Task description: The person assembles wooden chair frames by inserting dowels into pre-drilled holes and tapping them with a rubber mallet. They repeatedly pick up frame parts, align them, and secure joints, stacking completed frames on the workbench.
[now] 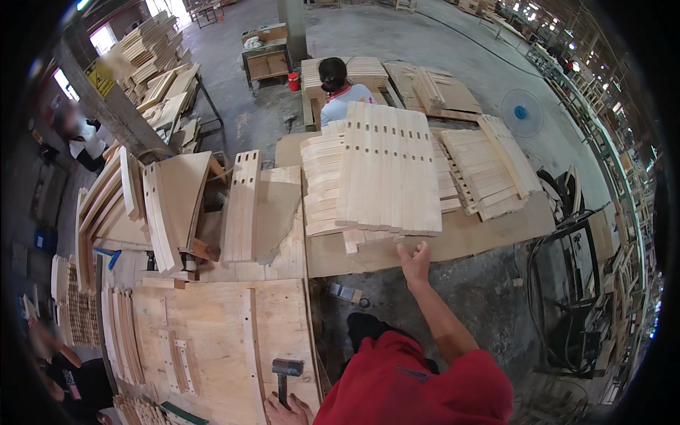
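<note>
My left hand is closed round the handle of a hammer with a dark, blocky head, low over a plywood bench top. My right arm stretches forward, and my right hand is open, thumb and fingers apart. Just beyond its fingertips is the near edge of a stack of pale wooden slats. Two rows of small slots run across these slats toward their far end. More curved slats lie under and left of the stack. Whether my fingertips touch the wood I cannot tell.
A brown board lies beneath the stacks. Slotted slats stand at the left, and another pile lies at the right. Beyond the stack is a person in a white top. A fan and black chair-like frames are at the right.
</note>
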Motion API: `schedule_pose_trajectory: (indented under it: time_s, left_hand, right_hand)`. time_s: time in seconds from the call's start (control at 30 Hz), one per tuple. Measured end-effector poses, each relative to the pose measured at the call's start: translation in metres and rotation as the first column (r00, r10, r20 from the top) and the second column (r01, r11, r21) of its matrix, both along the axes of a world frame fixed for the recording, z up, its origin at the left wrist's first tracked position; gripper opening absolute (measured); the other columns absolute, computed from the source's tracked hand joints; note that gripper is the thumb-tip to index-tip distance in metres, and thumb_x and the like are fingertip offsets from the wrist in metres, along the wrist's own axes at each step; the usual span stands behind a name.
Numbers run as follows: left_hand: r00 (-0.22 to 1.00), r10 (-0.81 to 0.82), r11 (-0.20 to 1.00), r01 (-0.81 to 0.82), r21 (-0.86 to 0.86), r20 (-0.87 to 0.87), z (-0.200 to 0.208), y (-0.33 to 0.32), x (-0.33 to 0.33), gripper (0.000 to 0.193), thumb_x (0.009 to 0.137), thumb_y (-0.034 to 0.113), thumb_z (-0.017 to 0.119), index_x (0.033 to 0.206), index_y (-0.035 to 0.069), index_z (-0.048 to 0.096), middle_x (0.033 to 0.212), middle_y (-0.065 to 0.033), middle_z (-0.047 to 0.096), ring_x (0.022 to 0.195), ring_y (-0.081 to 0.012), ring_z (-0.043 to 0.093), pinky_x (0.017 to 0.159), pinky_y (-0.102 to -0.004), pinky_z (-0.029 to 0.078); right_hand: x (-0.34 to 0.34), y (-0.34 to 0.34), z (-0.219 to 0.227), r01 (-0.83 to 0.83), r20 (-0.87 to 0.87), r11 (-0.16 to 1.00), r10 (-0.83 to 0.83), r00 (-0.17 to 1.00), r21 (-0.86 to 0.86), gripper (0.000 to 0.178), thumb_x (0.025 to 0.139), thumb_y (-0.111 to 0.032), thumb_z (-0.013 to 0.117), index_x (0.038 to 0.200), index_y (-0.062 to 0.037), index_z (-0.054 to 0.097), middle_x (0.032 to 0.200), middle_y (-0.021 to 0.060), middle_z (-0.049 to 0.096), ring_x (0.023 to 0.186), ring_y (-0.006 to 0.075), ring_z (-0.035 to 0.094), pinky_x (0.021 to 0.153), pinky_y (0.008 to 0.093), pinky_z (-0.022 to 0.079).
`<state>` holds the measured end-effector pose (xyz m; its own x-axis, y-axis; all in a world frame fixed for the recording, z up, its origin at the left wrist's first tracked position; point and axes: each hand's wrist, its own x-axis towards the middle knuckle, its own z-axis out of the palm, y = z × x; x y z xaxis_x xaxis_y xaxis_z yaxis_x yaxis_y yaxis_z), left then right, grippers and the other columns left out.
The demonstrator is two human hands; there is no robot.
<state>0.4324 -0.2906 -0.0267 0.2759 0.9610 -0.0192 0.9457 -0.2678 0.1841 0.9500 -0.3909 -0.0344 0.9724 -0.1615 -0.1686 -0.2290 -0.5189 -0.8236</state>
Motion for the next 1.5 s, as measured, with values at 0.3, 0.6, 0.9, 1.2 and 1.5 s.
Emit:
schedule_pose_trajectory:
  time_s: [0.3,0.6,0.9,1.2,1.5]
  left_hand:
    - [0.726,-0.076,0.911,0.329,-0.248,0.684,0.004,0.007,0.241,0.085,0.084,0.020,0.082,0.148,-0.010,0.036,0.147,-0.0304,0.042,0.136,-0.0428,0.044,0.115,-0.0480,0.039]
    - [0.774,-0.317,0.898,0.431,-0.089,0.549,0.016,0.077,0.611,0.077,0.088,0.049,0.072,0.134,-0.009,0.053,0.129,-0.0341,0.057,0.119,-0.0487,0.057,0.100,-0.0509,0.049]
    - [0.854,-0.343,0.899,0.418,-0.126,0.391,0.003,0.058,0.692,0.055,0.084,0.048,0.073,0.092,-0.006,0.061,0.096,-0.0276,0.064,0.096,-0.0457,0.062,0.084,-0.0539,0.050]
    - [0.936,-0.180,0.923,0.267,-0.278,0.302,-0.002,0.000,0.625,0.059,0.083,0.050,0.074,0.100,-0.006,0.063,0.099,-0.0292,0.065,0.099,-0.0461,0.062,0.086,-0.0522,0.049]
    - [0.690,0.619,-0.049,0.511,-0.858,0.375,-0.036,0.015,0.573,0.069,0.086,0.025,0.082,0.143,-0.001,0.052,0.126,-0.0157,0.068,0.111,-0.0265,0.069,0.096,-0.0443,0.057]
  right_hand:
    - [0.114,-0.140,-0.035,0.373,-0.568,0.673,0.086,0.818,0.639,0.111,0.079,-0.057,0.085,0.157,-0.0057,0.026,0.150,0.0151,0.046,0.139,0.0320,0.043,0.102,0.0498,0.042]
    - [0.128,-0.060,-0.064,0.483,-0.609,0.371,0.498,0.617,0.793,0.095,0.078,-0.057,0.084,0.151,-0.0153,0.040,0.155,0.0054,0.044,0.139,0.0277,0.045,0.110,0.0480,0.038]
    - [0.180,-0.027,-0.039,0.638,-0.692,0.279,0.386,0.610,0.718,0.054,0.091,-0.043,0.078,0.133,-0.0196,0.052,0.141,0.0025,0.051,0.121,0.0236,0.056,0.097,0.0447,0.050]
    - [0.142,-0.102,-0.031,0.460,-0.731,0.570,0.506,0.457,0.681,0.054,0.100,-0.039,0.066,0.141,-0.0090,0.047,0.141,0.0089,0.049,0.125,0.0325,0.053,0.101,0.0561,0.051]
    - [0.192,-0.153,-0.054,0.175,-0.492,0.460,0.831,0.260,0.870,0.074,0.086,-0.020,0.082,0.148,-0.0010,0.048,0.140,0.0143,0.059,0.129,0.0272,0.057,0.107,0.0451,0.050]
